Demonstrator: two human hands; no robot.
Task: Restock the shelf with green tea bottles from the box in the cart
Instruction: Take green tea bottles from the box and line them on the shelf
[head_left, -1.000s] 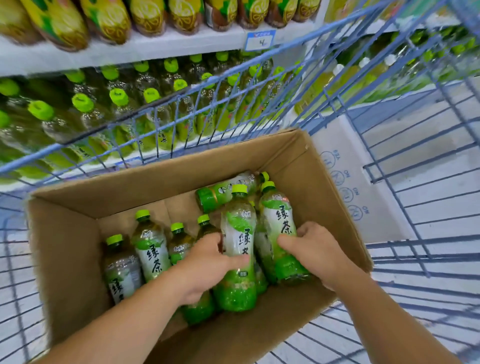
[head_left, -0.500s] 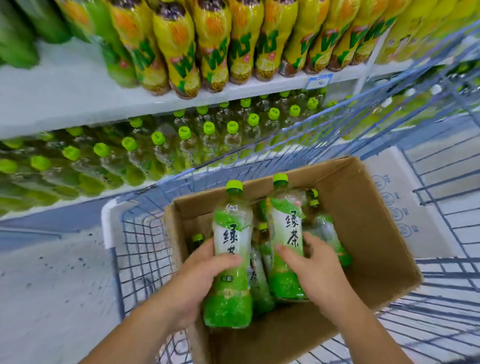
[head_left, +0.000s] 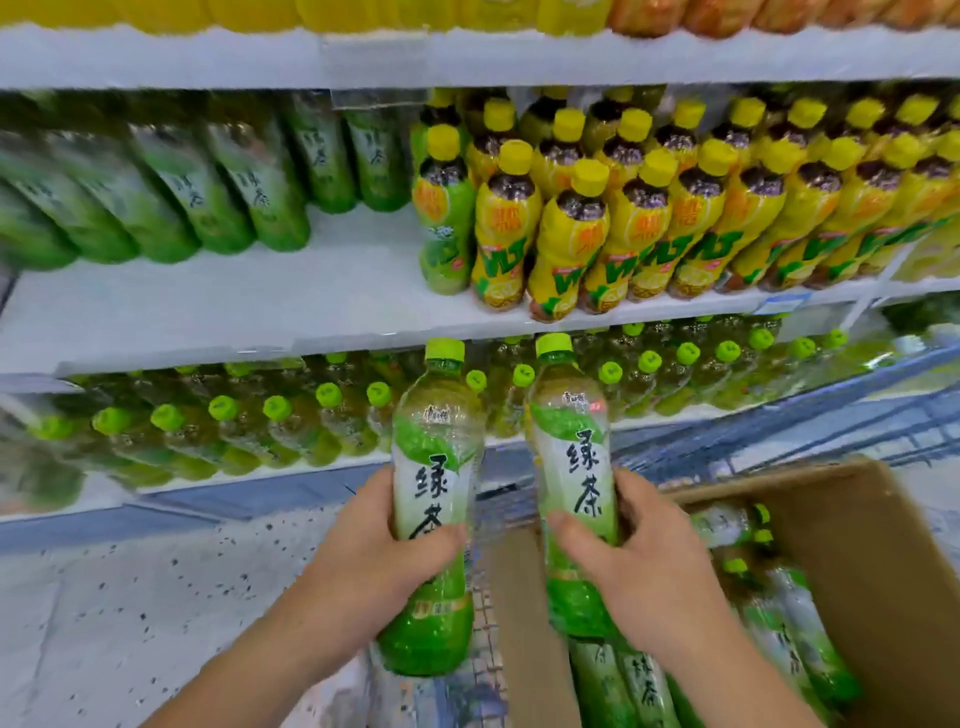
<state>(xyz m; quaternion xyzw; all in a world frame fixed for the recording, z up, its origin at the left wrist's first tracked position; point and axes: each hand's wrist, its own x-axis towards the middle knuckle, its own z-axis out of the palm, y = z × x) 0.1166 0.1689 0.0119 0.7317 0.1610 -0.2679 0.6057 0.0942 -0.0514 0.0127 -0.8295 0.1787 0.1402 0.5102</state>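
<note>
While both green tea bottles stand upright with caps at twelve o'clock, here's the picture: the left hand (head_left: 374, 561) wraps the lower body of the left bottle (head_left: 434, 467), thumb across the label, and the right hand (head_left: 649, 566) grips the right bottle (head_left: 571, 457) the same way. The two bottles hang side by side, close but apart.

The relation that matters is this: the bare stretch of the middle shelf (head_left: 311, 296) lies at eleven o'clock from the hands, higher and farther in. It sits between the shelved green tea row (head_left: 223, 192) at ten o'clock and the yellow bottles (head_left: 623, 223) at one o'clock. The left hand looks nearer that gap, so I'd judge it goes in first.

For clearance, the upper shelf board (head_left: 467, 57) caps the opening, so an upright bottle must slip under it. The yellow bottles crowd the right edge of the gap. The lower-shelf bottles (head_left: 270, 426) look packed, with no room there.

Down at four o'clock, the box (head_left: 857, 519) in the cart (head_left: 810, 441) holds more bottles, so plenty of restocking appears left.
</note>
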